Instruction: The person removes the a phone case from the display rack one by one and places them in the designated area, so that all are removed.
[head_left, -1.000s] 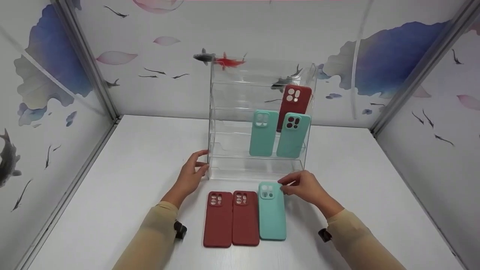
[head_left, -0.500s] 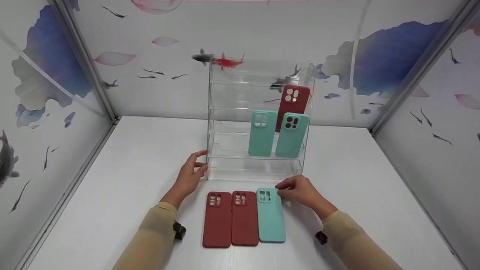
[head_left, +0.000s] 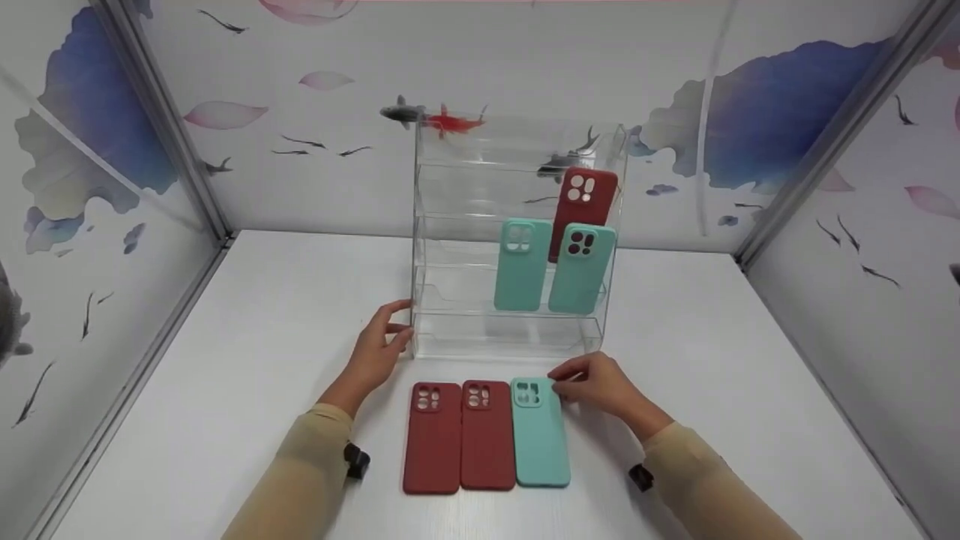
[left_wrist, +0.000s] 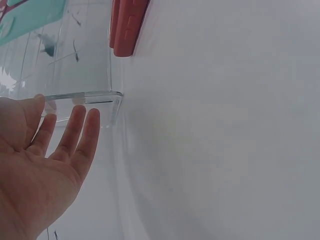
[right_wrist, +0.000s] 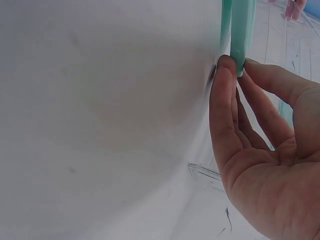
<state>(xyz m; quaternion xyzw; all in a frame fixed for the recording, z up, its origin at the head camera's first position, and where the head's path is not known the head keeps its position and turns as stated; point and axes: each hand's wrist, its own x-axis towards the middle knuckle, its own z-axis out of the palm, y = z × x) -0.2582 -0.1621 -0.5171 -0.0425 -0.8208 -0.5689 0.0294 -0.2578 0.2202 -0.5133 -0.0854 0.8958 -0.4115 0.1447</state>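
A clear acrylic display rack (head_left: 480, 330) with stepped tiers stands upright on the white table. My left hand (head_left: 375, 356) touches the rack's left side with extended fingers, and in the left wrist view its fingertips (left_wrist: 77, 112) lie along the clear side panel. In front of the rack, a teal phone case (head_left: 541, 442) lies beside two red phone cases, the left one (head_left: 433, 450) and the middle one (head_left: 489, 446). At the teal case's upper right corner my right hand (head_left: 611, 386) pinches the edge between thumb and fingers, as the right wrist view confirms.
Two teal cases, one left (head_left: 519, 277) and one right (head_left: 579, 277), lean side by side on a lower tier. Behind them a red case (head_left: 589, 199) leans one tier higher, partly covered. Printed walls (head_left: 480, 45) enclose the table (head_left: 300, 277) on three sides.
The teal case's upper end has come down toward the table, with my right hand lowering slightly along with it. My left hand stays at the rack's side. The head view has shifted a little.
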